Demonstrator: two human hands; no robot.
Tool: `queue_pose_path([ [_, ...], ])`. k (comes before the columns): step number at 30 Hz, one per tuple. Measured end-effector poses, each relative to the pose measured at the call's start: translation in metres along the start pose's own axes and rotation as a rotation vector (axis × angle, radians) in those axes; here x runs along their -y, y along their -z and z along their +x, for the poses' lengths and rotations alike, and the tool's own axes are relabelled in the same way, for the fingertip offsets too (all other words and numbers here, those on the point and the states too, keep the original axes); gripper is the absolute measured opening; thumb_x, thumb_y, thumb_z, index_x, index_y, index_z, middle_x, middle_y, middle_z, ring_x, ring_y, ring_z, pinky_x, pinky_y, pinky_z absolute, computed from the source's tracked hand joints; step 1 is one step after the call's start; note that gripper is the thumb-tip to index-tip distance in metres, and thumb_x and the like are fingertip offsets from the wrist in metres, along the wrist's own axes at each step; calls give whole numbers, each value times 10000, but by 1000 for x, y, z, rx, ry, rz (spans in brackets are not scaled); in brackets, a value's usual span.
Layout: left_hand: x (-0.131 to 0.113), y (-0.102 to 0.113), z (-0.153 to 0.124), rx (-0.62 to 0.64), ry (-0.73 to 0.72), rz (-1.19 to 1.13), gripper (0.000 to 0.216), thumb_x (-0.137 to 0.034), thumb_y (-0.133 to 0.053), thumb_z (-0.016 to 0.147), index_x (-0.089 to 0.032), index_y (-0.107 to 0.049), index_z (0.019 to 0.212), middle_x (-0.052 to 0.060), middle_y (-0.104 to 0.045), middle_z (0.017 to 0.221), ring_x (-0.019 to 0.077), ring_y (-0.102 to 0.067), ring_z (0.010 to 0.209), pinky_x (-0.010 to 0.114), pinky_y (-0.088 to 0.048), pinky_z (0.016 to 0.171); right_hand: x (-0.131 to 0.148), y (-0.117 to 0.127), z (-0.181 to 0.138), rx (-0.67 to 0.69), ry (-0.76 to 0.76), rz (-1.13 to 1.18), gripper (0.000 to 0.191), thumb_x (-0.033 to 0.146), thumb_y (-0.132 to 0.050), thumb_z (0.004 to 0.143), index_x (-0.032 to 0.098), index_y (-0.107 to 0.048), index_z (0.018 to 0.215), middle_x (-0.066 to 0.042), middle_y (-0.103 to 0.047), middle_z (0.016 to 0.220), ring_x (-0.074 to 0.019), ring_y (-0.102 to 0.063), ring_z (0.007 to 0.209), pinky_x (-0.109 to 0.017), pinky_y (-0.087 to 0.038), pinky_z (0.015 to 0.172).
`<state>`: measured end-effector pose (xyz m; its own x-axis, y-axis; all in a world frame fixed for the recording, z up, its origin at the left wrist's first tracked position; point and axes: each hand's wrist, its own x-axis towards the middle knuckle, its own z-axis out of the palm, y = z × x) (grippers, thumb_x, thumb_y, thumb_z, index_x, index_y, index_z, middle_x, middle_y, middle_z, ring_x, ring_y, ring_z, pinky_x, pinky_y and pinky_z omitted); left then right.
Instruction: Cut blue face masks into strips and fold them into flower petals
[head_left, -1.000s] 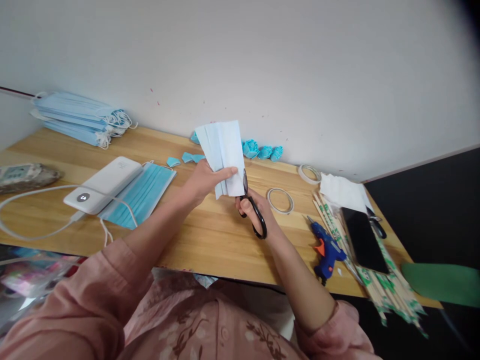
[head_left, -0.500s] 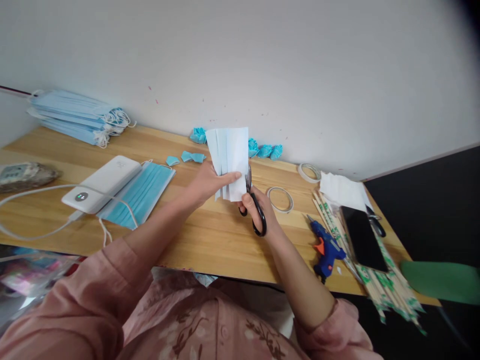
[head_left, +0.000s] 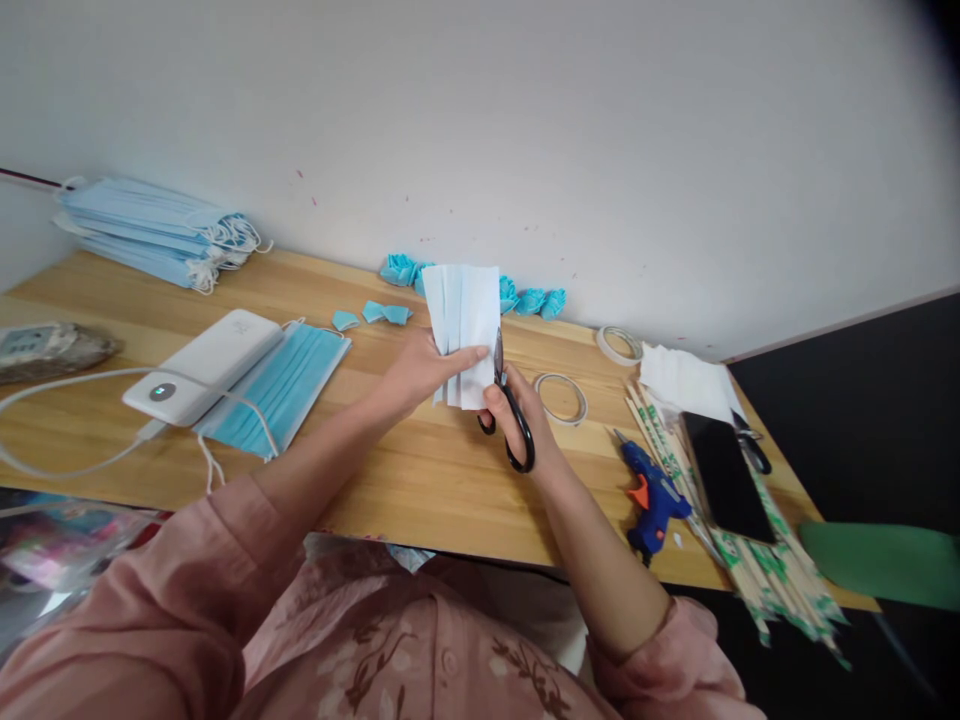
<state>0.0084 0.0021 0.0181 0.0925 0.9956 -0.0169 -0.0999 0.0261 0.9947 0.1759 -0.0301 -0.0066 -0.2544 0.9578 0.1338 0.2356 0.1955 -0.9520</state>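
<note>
My left hand is closed on a pleated face mask, thumb lying across its pale inner side. The mask stands roughly upright above the table, and no ear loops show on it. In my right hand is a pair of scissors with black handles, blades pointing up along the mask's right edge. Whether the blades cut into the edge I cannot tell. Behind the mask, several blue rosettes sit along the wall, some partly hidden. Small blue offcuts lie to the left of it.
At left are a stack of masks, a white power bank with a cable, and a single blue mask. At right lie tape rolls, a blue glue gun, a phone and wrapped chopsticks.
My left hand and the mask have shifted slightly right and down, the mask a little straighter against the scissors. My right hand has hardly moved.
</note>
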Motion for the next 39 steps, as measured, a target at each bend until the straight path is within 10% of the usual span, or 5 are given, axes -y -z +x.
queue_pose_path([
  [39,1,-1,0,-2,-3,-38,369,-380,-826,663,-164,-696,933,125,-763,1043,320,-707,989,459,-594,863,2,-2,-2,-66,-8,64,483,665,-612,881,222,-497,726,69,-464,502,-79,-413,399,-230,-337,418],
])
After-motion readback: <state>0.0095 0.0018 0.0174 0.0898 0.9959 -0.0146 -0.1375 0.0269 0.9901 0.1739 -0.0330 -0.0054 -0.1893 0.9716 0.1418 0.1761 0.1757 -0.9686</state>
